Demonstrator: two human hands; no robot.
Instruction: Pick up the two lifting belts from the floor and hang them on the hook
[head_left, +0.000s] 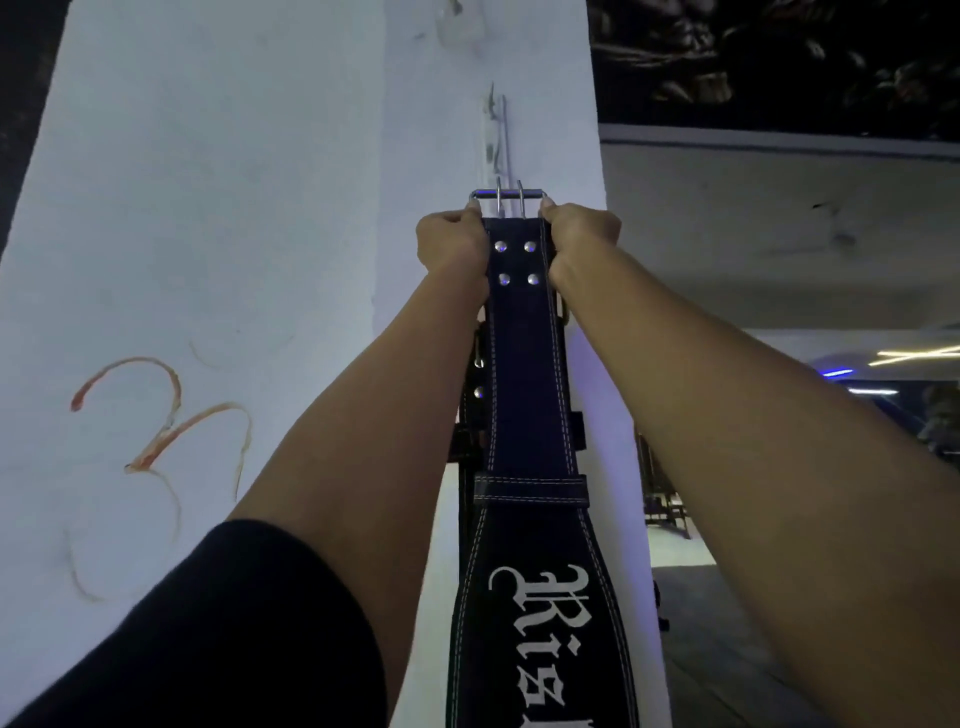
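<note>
A white pillar (234, 208) is filling the head view, a metal hook (501, 135) mounted at its 12 o'clock. Both arms are reaching up. The left hand (453, 244) and right hand (577, 241) are each gripping, fingers closed, the buckle end of a black lifting belt (524, 364), its buckle (508, 198) sitting just below the hook. A second belt (474, 395) is partly showing behind the first.

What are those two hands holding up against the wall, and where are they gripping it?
A black leather lifting belt with white stitching. The left hand and right hand grip its two edges just below the metal buckle.
</note>
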